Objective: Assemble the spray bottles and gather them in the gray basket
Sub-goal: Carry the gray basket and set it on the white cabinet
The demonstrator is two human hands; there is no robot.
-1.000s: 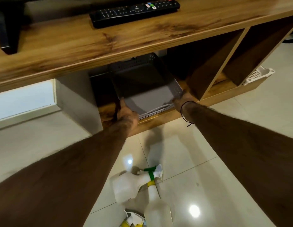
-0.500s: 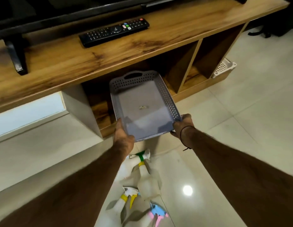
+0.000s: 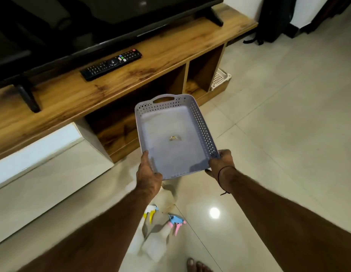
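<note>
I hold the gray basket (image 3: pixel 200 122) in the air in front of the TV stand, its perforated walls and far handle visible. My left hand (image 3: pixel 148 174) grips its near left corner and my right hand (image 3: pixel 221 163) grips its near right corner. Inside lies only a small scrap. Below the basket, on the floor, lie translucent spray bottles: one with a yellow and white trigger head (image 3: pixel 151 212), one with a blue and pink trigger head (image 3: pixel 176 223). My left forearm hides part of them.
The wooden TV stand (image 3: pixel 76 99) carries a TV and a black remote (image 3: pixel 111 64). A white basket (image 3: pixel 219 79) leans at the stand's right end. A dark bag (image 3: pixel 272 18) sits far right. My bare toes (image 3: pixel 196 265) show at the bottom edge.
Both hands pulled the gray basket out of the stand's lower shelf and lifted it toward me, over the bottles. The view pulled back and up.
</note>
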